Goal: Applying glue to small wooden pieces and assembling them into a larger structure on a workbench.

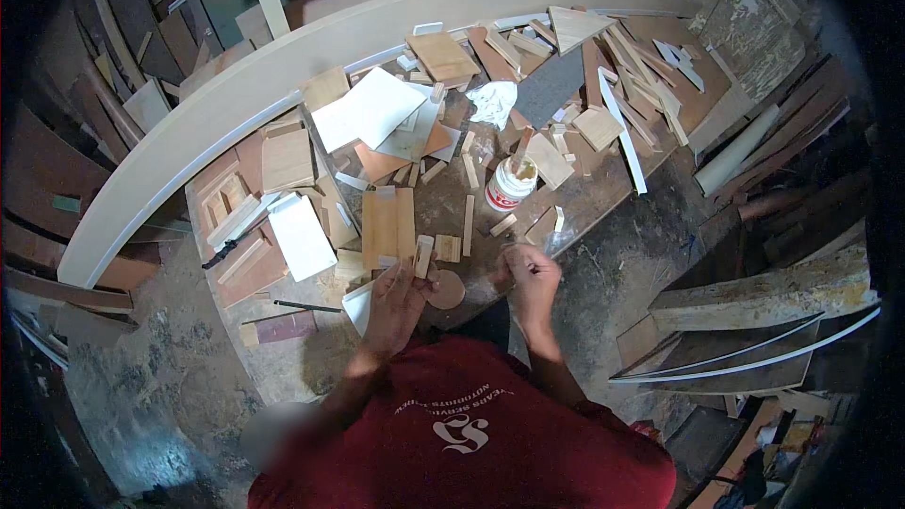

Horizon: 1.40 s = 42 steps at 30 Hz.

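My left hand [397,300] grips a small pale wooden block [423,256] between thumb and fingers, above the workbench's near edge. Just right of those fingers lies a round brown disc [448,290]. Beyond the block are a flat wooden panel [388,223] and a short stack of wood strips [447,248]. My right hand [532,279] is over the bench's front edge, fingers curled in; nothing shows in its grasp. Ahead of it stands an open white plastic tub [510,185] with a red label and a stick leaning inside. A thin strip [469,225] lies left of the tub.
Wood offcuts [640,81] crowd the bench's far right. White sheets [368,109] overlap toward the back, near a crumpled white cloth [493,103]. A black pencil-like rod [306,306] lies at left. Behind the bench runs a long pale board [318,35].
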Available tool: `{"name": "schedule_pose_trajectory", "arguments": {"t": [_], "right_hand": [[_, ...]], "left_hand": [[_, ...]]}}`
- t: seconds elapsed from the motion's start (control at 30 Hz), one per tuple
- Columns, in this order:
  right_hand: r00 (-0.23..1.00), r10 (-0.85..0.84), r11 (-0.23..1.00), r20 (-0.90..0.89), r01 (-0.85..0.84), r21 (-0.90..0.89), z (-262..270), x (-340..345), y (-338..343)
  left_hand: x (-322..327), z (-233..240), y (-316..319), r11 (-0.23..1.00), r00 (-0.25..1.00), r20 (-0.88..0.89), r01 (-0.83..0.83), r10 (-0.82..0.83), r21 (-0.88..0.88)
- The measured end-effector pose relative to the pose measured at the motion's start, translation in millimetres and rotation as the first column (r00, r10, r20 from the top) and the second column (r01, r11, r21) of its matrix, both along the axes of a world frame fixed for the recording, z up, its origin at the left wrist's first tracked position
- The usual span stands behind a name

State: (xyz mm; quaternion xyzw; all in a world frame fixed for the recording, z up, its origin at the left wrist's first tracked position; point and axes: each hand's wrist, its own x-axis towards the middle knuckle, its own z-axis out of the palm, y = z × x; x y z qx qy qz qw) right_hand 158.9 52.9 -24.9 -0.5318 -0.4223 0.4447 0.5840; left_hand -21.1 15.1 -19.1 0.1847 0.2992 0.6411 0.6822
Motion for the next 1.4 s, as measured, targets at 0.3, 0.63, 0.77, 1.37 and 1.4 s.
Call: {"name": "schedule_pose_trajectory", "arguments": {"t": [0.3, 0.63, 0.77, 1.37, 1.4], "right_hand": [[0.937, 0.340, 0.936, 0.073, -0.345, 0.064, 10.3, -18.9, -5.5], [0.697, 0.137, 0.793, 0.704, -0.503, 0.344, 41.9, -23.2, -9.8], [0.679, 0.136, 0.759, 0.722, -0.540, 0.364, 40.9, -29.4, -12.6], [0.698, -0.362, 0.929, 0.618, 0.326, 0.176, -95.2, 118.3, 56.1], [0.696, -0.330, 0.933, 0.638, 0.345, 0.106, -104.0, 126.6, 62.4]], "left_hand": [[-2.9, -0.7, -1.0, 0.990, 0.980, -0.186, 0.098, -0.078, 0.105], [-3.1, 12.1, -5.3, 0.999, 0.924, -0.381, 0.043, -0.029, 0.028], [-1.4, 17.4, -5.2, 0.997, 0.895, -0.446, 0.048, -0.018, 0.056], [-15.5, -6.3, -8.2, 0.999, 0.989, -0.144, -0.026, 0.029, 0.023], [-15.3, -6.8, -8.4, 0.999, 0.989, -0.147, -0.022, 0.028, 0.041]]}}
